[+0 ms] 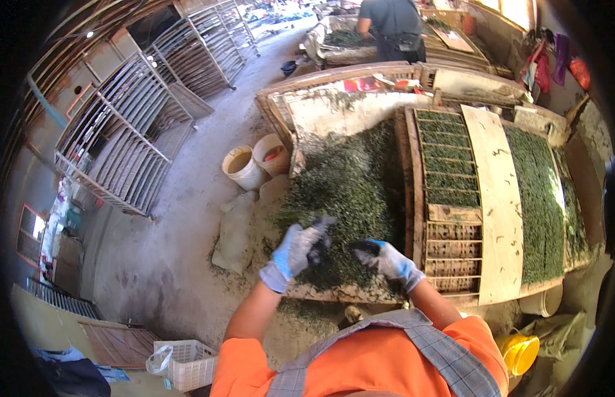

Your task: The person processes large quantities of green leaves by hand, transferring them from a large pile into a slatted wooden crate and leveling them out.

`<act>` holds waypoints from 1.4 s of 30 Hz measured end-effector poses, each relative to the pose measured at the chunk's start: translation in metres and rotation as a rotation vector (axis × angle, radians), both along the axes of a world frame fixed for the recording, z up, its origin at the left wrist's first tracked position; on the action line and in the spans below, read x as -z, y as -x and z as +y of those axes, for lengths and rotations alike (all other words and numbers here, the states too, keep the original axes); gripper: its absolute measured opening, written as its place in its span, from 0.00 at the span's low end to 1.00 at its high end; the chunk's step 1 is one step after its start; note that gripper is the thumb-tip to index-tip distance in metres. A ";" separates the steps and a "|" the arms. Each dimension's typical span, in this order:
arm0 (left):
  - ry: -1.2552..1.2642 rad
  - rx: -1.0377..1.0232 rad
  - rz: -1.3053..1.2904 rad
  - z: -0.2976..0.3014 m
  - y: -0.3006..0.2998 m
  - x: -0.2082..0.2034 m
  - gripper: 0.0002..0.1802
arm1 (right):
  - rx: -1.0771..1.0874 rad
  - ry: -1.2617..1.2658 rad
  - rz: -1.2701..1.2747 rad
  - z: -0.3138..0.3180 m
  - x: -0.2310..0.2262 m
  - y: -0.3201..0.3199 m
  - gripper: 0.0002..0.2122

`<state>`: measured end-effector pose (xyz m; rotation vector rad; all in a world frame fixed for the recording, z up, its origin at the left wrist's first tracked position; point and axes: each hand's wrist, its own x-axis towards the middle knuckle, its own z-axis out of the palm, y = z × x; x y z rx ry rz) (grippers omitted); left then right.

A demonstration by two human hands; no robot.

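A large heap of dark green chopped leafy material (347, 185) fills the light-lined wooden bin in front of me. My left hand (296, 250), in a white and blue glove with dark fingers, is over the heap's near left part; motion smears its fingers. Wearing a matching glove, my right hand (387, 259) is over the near right part. Its dark fingers look drawn together, but what they hold, if anything, is hidden. To the right, a slatted wooden frame (453, 250) partly holds the same green material. A pale board (494, 198) lies between it and a full green bed (534, 205).
Two buckets (244, 169) and pale sacks (236, 231) stand left of the bin. Farther left are tall slatted racks (122, 142). A white crate (191, 364) and a yellow bucket (519, 354) are near me. Another person (397, 30) works at a far bin.
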<state>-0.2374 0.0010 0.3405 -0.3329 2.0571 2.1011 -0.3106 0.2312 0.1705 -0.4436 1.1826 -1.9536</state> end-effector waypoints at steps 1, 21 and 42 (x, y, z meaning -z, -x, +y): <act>-0.003 0.112 0.051 0.017 -0.002 0.011 0.19 | -0.136 0.010 -0.004 0.002 -0.017 -0.006 0.18; -0.632 0.710 -0.573 0.355 0.124 0.155 0.20 | 0.610 0.038 -0.547 0.421 0.061 0.101 0.13; 1.395 -0.020 -0.065 0.318 0.148 0.223 0.40 | 0.908 -0.770 -0.288 0.435 0.093 0.147 0.21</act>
